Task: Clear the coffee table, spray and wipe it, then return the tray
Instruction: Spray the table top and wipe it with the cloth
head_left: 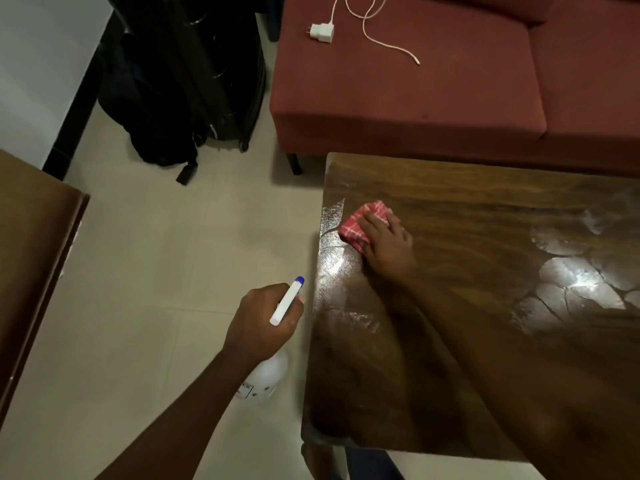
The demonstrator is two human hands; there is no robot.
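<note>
The dark wooden coffee table [467, 209] fills the right half of the view, with wet streaks and shiny patches on its top. A folded red and white checked cloth [360, 223] lies near the table's far left corner. My right hand [388, 242] presses flat on the cloth with fingers extended. My left hand [259, 320] grips the neck of a white spray bottle [268, 372] with a blue-tipped nozzle, held over the floor just left of the table's edge. No tray is in view.
A red sofa [415, 98] stands behind the table, with a white charger and cable [323, 32] on its seat. Black bags and a suitcase [183, 81] stand on the tiled floor at the back left. A brown wooden furniture edge [38, 251] lies at the left.
</note>
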